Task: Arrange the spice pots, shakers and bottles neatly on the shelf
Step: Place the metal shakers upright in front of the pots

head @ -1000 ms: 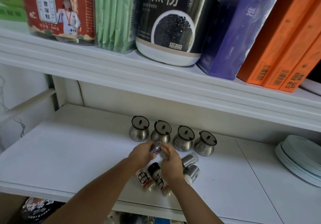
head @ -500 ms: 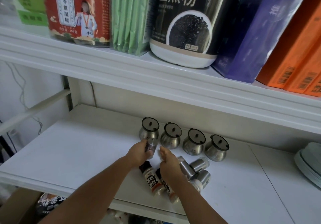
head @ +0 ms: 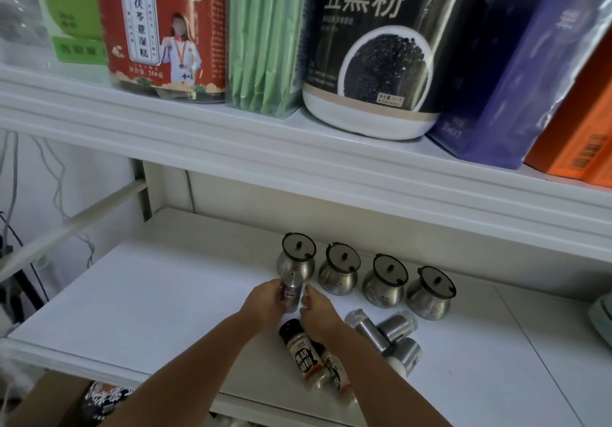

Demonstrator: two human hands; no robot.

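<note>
Several steel spice pots [head: 338, 275] with dark lids stand in a row at the back of the white shelf [head: 159, 307]. My left hand [head: 265, 304] grips a steel shaker [head: 292, 289] upright, just in front of the leftmost pot [head: 296, 259]. My right hand [head: 319, 312] is beside the shaker, fingertips at its right side. Under my right wrist lie two labelled bottles with black caps [head: 299, 349]. To their right lie three steel shakers [head: 385, 335] on their sides.
The upper shelf edge [head: 298, 168] overhangs the work area and carries a red jar [head: 165, 29], green packets [head: 265, 39], a black-and-white tub [head: 394, 49] and boxes. White plates [head: 601, 317] sit at the far right. Cables hang at the left.
The shaker in my left hand has gone from tilted between both hands to upright in front of the leftmost pot. My view has shifted left and nearer.
</note>
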